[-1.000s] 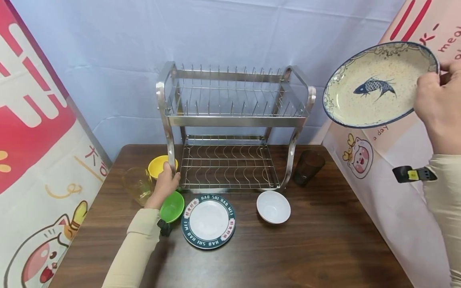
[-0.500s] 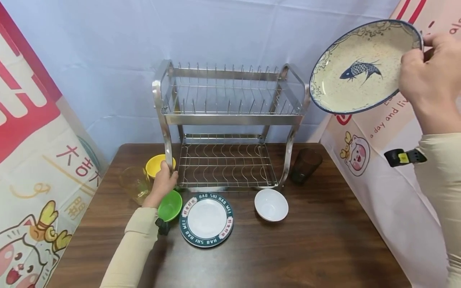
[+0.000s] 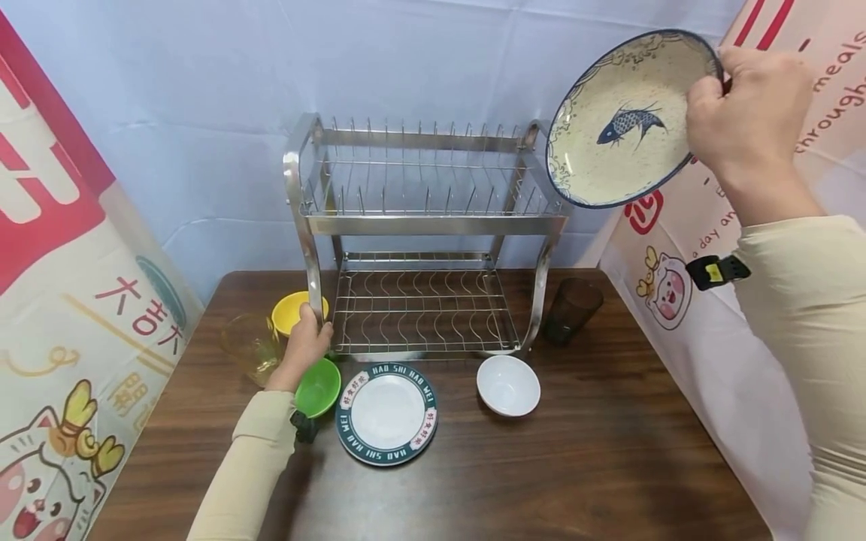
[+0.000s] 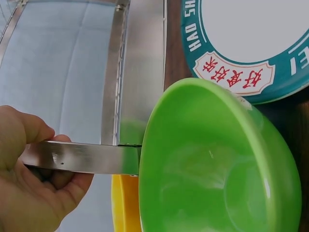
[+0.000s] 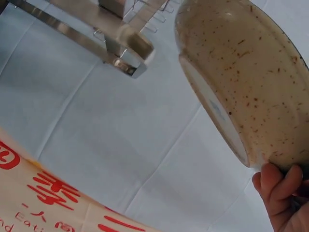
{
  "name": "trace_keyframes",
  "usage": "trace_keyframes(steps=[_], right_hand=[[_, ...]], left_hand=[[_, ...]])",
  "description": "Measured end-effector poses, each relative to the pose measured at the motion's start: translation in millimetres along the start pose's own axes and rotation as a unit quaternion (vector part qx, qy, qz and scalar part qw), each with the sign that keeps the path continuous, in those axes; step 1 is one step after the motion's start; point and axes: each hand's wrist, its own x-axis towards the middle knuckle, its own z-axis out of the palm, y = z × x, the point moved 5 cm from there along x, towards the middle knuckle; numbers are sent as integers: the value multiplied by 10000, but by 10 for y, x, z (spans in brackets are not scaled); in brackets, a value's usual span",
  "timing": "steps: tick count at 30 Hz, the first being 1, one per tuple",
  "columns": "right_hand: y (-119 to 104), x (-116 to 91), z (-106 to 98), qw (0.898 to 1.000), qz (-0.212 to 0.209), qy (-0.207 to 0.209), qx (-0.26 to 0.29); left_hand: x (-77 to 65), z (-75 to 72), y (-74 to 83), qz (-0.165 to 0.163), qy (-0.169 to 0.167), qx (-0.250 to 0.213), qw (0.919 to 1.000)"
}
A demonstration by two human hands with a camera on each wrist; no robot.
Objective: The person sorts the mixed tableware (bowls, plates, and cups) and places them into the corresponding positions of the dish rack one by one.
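— Item in right hand (image 3: 751,113)?
— Oval fish plate (image 3: 622,128), pinched at the rim between thumb and curled fingers; raised, tilted, near the upper right end of the dish rack (image 3: 436,225).
— Left hand (image 3: 307,342)?
— Closed round the rack's left front post (image 3: 310,255).
— Also listed?
— On wooden table (image 3: 575,473): green bowl (image 3: 318,387), yellow bowl (image 3: 289,309), teal-rimmed plate (image 3: 387,413), white bowl (image 3: 509,385), dark tumbler (image 3: 573,309).
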Motion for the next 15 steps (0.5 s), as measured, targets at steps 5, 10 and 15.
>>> trace_keyframes(steps=[5, 10, 15], right_hand=[[-106, 3, 114, 9993, -253, -247, -99], [-179, -4, 217, 9987, -484, -111, -121], [-232, 24, 291, 9982, -581, -24, -161]], left_hand=[[14, -8, -18, 60, -44, 24, 10000], [14, 0, -29, 35, -137, 8, 9999], [13, 5, -12, 32, -134, -14, 9999]])
